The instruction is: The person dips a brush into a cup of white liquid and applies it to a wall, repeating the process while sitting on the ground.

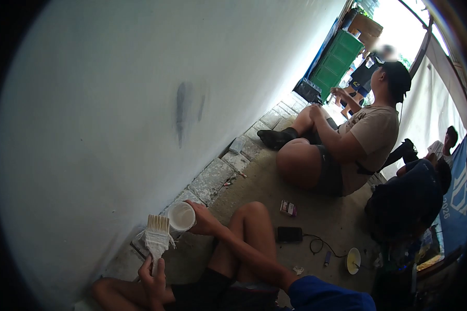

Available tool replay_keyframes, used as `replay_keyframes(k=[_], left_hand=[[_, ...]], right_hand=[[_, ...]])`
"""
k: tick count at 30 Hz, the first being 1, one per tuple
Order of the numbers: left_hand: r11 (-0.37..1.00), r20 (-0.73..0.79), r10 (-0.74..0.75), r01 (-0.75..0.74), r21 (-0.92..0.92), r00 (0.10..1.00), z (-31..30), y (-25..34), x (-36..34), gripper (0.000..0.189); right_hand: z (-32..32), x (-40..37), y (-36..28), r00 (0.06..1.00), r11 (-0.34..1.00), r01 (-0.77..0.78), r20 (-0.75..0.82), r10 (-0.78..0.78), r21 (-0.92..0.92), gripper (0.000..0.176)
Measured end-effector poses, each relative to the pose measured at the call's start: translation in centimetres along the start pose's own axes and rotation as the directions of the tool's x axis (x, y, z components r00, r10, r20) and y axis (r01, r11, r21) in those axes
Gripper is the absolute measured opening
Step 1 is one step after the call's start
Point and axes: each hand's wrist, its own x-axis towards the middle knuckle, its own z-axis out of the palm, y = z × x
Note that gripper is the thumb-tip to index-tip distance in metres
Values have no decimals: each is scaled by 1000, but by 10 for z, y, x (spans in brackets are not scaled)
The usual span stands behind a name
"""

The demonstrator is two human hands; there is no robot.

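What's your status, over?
Left hand gripping brush, bristles up, near wall. Right hand holding white cup beside bristles. Phone on floor, clear of both hands. Cup contents unclear, over.

A pale wall (104, 93) with a dark smudge (181, 111) fills the left, meeting gray paving blocks (213, 179) and a brown floor (264, 186), while daylight glows beyond a far green cabinet (337, 62).

Left hand (153, 285) upright, fingers (145, 268) closed; right forearm (251, 254) extended, right hand (204, 220) curled.
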Motion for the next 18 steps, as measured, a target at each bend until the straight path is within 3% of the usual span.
replay_keyframes(k=[2, 4, 5, 7, 18], left_hand=[[1000, -27, 28, -28, 1, 999, -1, 1, 1, 40], [994, 92, -90, 84, 67, 992, -6, 10, 4, 44], [994, 93, -92, 86, 67, 991, -6, 4, 5, 44], [998, 20, 51, -52, 36, 999, -3, -6, 5, 47], [998, 122, -51, 46, 39, 991, -3, 0, 5, 43]], right_hand=[[-2, -2, -3, 1000, 991, 18, -6, -19, -132, 80], [-5, 1, -8, 999, 995, -8, 34, 11, -96, 82], [-6, 1, -10, 996, 998, -35, 75, 40, -60, 84], [-7, -1, -11, 998, 997, -12, 60, 16, -80, 84], [-6, 2, -14, 999, 998, 50, 24, -49, -37, 78]])
